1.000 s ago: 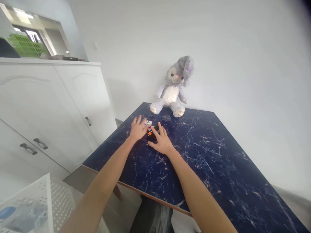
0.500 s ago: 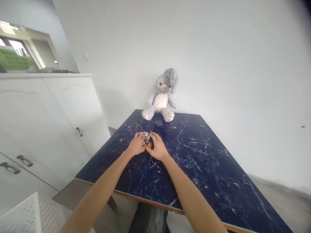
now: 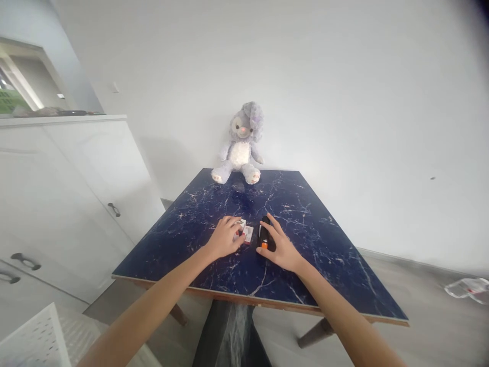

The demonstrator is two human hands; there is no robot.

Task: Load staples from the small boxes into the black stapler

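Note:
My left hand point(image 3: 226, 237) rests low on the dark blue marbled table point(image 3: 305, 224), its fingers curled around small red-and-white boxes partly hidden beneath them. One small white-and-red box point(image 3: 248, 234) shows just past the thumb and fingertips. To the right, my right hand point(image 3: 281, 246) spans a small black object point(image 3: 263, 234) with an orange part point(image 3: 264, 245) at its near end. The thumb is at the orange end and the fingers reach over the far end. Its exact kind is too small to tell. A gap of bare tabletop separates the two hands.
A grey-lilac plush toy point(image 3: 240, 145) sits at the table's far edge against the wall. White cabinets point(image 3: 76, 204) stand to the left, with a white perforated basket point(image 3: 38, 339) at lower left. A clear plastic item point(image 3: 468, 289) lies on the floor at right.
My hands have moved apart. The right hand has shifted right along with the black-and-orange object, away from the boxes by the left hand. The view has turned slightly right.

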